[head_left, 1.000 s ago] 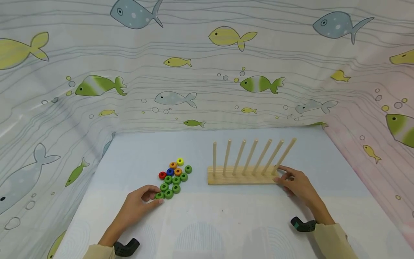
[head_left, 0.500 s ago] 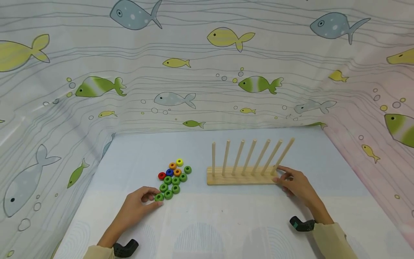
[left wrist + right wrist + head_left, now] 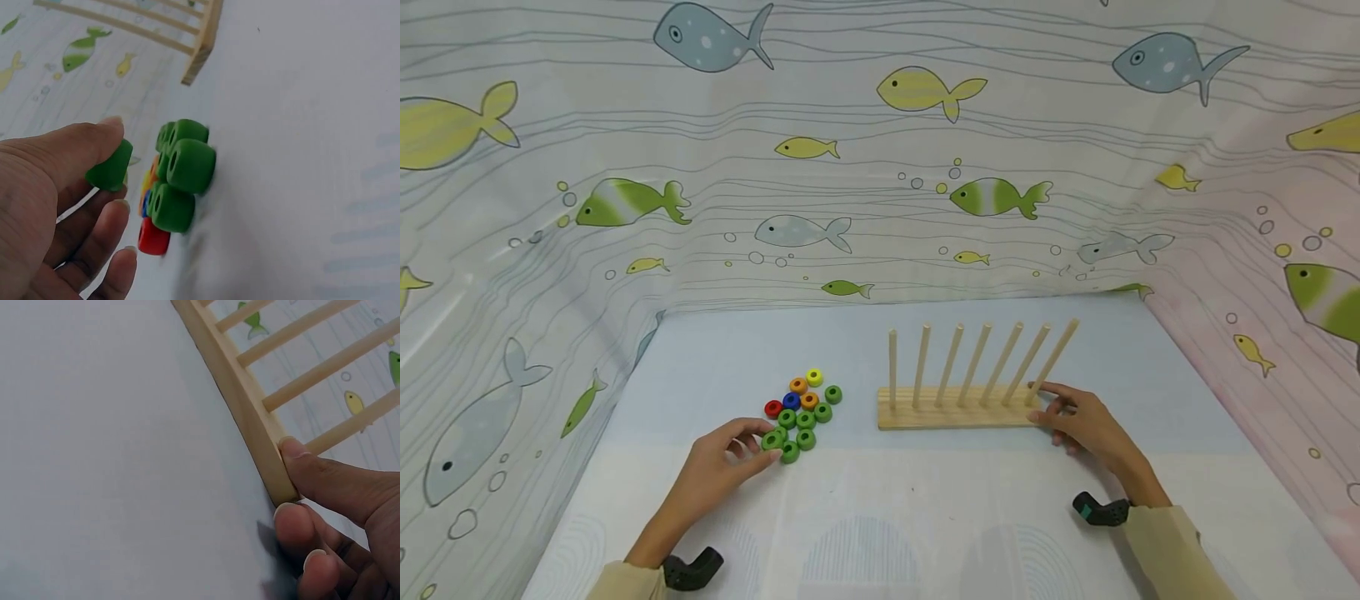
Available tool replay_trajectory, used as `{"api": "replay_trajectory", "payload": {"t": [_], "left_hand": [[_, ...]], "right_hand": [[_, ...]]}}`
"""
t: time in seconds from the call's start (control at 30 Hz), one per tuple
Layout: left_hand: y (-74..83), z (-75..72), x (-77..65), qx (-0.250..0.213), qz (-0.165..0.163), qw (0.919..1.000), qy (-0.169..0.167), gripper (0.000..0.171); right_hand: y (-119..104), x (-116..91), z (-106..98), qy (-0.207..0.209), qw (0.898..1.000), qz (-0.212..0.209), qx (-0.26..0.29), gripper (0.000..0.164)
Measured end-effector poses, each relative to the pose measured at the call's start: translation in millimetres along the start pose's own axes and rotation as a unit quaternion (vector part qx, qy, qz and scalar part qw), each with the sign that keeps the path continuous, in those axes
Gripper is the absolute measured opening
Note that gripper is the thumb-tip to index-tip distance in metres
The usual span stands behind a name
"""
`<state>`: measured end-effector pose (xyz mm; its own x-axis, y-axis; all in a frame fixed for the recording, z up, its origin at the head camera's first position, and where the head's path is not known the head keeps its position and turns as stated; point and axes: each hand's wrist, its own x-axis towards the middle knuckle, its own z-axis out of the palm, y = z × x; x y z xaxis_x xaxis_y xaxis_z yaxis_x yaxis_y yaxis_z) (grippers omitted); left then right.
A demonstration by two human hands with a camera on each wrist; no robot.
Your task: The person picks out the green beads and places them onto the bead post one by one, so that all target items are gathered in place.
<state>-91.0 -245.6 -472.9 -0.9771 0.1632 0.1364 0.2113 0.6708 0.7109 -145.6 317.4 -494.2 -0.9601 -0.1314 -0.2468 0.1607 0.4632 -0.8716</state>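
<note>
My left hand (image 3: 711,467) pinches a green bead (image 3: 111,167) between thumb and fingers. In the left wrist view, that bead is raised off the table beside the other beads. A cluster of green beads (image 3: 806,439) lies just right of this hand, with a red bead (image 3: 773,409), a blue bead (image 3: 792,402), two orange beads (image 3: 808,401) and a yellow bead (image 3: 814,377) behind. My right hand (image 3: 1093,429) holds the right end of a wooden peg stand (image 3: 955,418), its thumb on the base (image 3: 240,403). Several bare pegs (image 3: 892,367) rise from the base.
A pale table (image 3: 865,517) carries everything. Fish-printed sheeting (image 3: 865,183) rises behind it and along both sides. A black wrist device (image 3: 694,570) sits on the left wrist, another black device (image 3: 1101,509) on the right.
My left hand has lifted the green bead at the near left of the cluster and moved slightly up and away from me. My right hand stays on the peg stand's end.
</note>
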Motion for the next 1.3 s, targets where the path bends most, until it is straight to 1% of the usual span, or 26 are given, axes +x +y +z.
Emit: {"api": "replay_trajectory", "payload": {"t": [0.13,0.27,0.4,0.67,0.87,1.0,1.13,1.3], "left_hand": [[6.8,0.6,4.9,-0.008,0.019,0.9998,0.003,0.034],[14.0,0.8,11.0,-0.002,0.030,0.9995,0.003,0.034],[20.7,0.8,17.9,-0.005,0.050,0.9987,0.006,0.034],[31.9,2.2,27.4,-0.022,0.067,0.9975,-0.010,0.035],[44.6,2.1,36.9,-0.042,0.094,0.9945,-0.018,0.035],[54.5,1.9,42.4,-0.054,0.097,0.9935,-0.026,0.035],[62.3,1.2,47.6,-0.052,0.098,0.9935,-0.027,0.035],[70.5,-1.1,55.2,-0.047,0.117,0.9919,-0.019,0.035]], "right_hand": [[0.1,1.9,-1.8,-0.008,1.000,0.002,0.006,0.083],[-1.0,2.9,-3.7,-0.014,1.000,0.006,0.008,0.083],[-1.3,3.7,-6.0,-0.015,1.000,-0.001,0.008,0.083],[4.0,4.7,-6.1,-0.023,1.000,-0.003,0.006,0.082],[7.3,4.3,-4.9,-0.011,1.000,-0.002,0.003,0.080],[7.5,3.8,-4.8,-0.001,1.000,0.004,0.000,0.080],[7.2,4.5,-4.9,-0.001,1.000,0.000,-0.006,0.080],[7.8,5.1,-4.3,-0.004,1.000,0.000,-0.008,0.080]]}}
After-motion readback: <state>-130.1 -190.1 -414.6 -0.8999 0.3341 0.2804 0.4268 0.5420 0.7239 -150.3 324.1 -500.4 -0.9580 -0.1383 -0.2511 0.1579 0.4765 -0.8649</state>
